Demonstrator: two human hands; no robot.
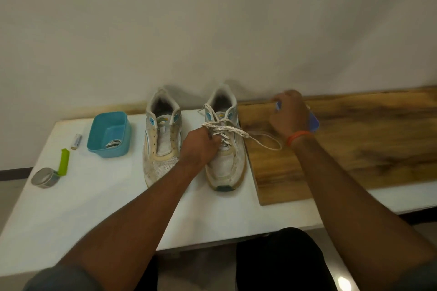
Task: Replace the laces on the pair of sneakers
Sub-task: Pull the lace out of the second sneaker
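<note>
Head view looks down on a white table with two worn sneakers standing side by side, toes toward the near edge. On the left sneaker the eyelets are bare, with no lace in it. The right sneaker carries a white lace, crossed over the tongue, and a loose loop of it trails right onto the wooden board.

The left hand is curled closed around the lace where it crosses over the right sneaker. The right hand is farther right, over the board, with its fingers bent around a blue object; what that object is I cannot tell, as the hand covers most of it and it is blurred.

My judgement is that the right sneaker's lace is the step in hand, though the frame does not settle whether it is being threaded in or drawn out. Either way, the next move calls for freeing the right hand and working the lace through the eyelets one row at a time, without snagging.

At far left a teal tub holds what looks like another coiled lace, only partly seen. Near it lie a small battery, a green-handled tool and a grey roll of tape.
</note>
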